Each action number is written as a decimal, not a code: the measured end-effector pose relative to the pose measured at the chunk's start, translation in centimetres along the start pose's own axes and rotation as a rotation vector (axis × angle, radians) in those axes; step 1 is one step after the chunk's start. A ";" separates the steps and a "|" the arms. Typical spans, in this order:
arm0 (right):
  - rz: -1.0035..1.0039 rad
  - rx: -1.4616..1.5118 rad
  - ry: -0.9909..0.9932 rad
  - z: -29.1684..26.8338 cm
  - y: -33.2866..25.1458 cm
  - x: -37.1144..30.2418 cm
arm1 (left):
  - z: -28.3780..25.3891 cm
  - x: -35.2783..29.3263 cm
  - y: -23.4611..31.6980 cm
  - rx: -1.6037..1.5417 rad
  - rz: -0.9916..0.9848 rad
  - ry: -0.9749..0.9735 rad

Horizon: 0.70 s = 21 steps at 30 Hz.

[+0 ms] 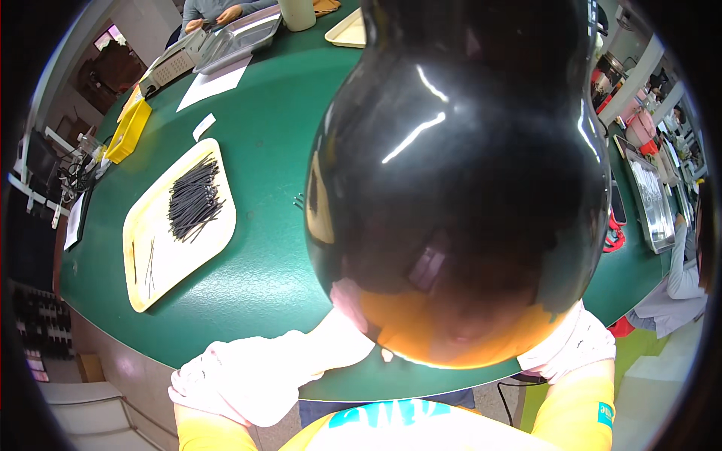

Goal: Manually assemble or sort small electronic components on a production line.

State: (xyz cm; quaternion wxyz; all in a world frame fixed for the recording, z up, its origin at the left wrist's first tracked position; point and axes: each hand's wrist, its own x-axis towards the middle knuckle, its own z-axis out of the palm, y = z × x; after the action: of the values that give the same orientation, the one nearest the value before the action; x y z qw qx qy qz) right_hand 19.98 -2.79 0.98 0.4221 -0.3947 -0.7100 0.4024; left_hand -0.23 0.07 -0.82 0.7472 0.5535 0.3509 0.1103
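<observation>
A large glossy black bulbous thing (459, 173), shaped like a lampshade, fills the middle and right of the view and mirrors my yellow top. Its kind I cannot make out. My left hand (344, 332), in a pale glove, reaches to its lower left edge, and the fingers are hidden behind it. At the lower right edge is my right hand (564, 342), also gloved, its fingers covered too. Whether either hand touches or holds anything does not show. Left of them, a cream tray (180, 263) carries a pile of thin black wire-like sticks (194, 199).
On the green table (263, 278), small metal bits (298, 201) lie beside the black thing. Farther off are a yellow bin (129, 131), white paper (214, 84) and a clear tray (239, 41). A co-worker's hands (218, 16) show at the far side; a metal tray (650, 203) stands right.
</observation>
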 end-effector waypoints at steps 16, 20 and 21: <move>-0.006 0.019 0.012 0.3 0.1 -0.1 | 0.5 0.0 0.3 -0.226 0.139 0.059; -0.004 0.023 0.013 0.2 0.1 -0.2 | 0.5 -0.3 0.9 -0.358 0.192 0.069; 0.002 0.023 0.015 0.1 0.1 -0.4 | 0.5 -0.3 1.0 -0.362 0.188 0.063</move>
State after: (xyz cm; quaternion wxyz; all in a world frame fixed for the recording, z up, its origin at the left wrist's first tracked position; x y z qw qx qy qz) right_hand 20.00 -3.14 0.73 0.4315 -0.3933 -0.7018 0.4081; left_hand 0.13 -0.14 0.23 0.8095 0.4366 0.2954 0.2584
